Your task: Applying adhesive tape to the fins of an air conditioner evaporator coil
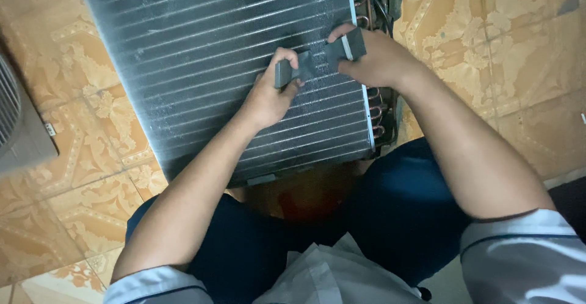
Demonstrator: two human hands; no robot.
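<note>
Both hands clamp one dark grey, flat, strip-like tool [318, 61], prob. a fin comb, pressed onto the silver finned metal coil panel [207, 66]. Left hand [268, 93] has fingers curled over the tool's left end, thumb under; right hand [372, 60] pinches the right end, where a pale band crosses the strip. Neither hand is open; both closed on the same piece.

Key relation: the tool's long axis runs from one grip to the other, rising slightly toward the right hand, so roughly along the panel's horizontal tube lines, not across them. Tool sits between the two grips, touching the fin face, w/ the middle of the strip bare. Right hand is nearer the panel's side edge; just beyond its knuckles are the copper U-bend tubes [373, 99] at the coil's end. Left hand is further in over the fins.

Most of the panel lies up and away from the grips; its near edge is just below the wrists, close to the person's dark blue trousers [390, 206]. Patterned orange-beige floor tiles [506, 47] lie outside both grips; a grey grille-like object [18, 121] sits well apart, beyond the left forearm.
</note>
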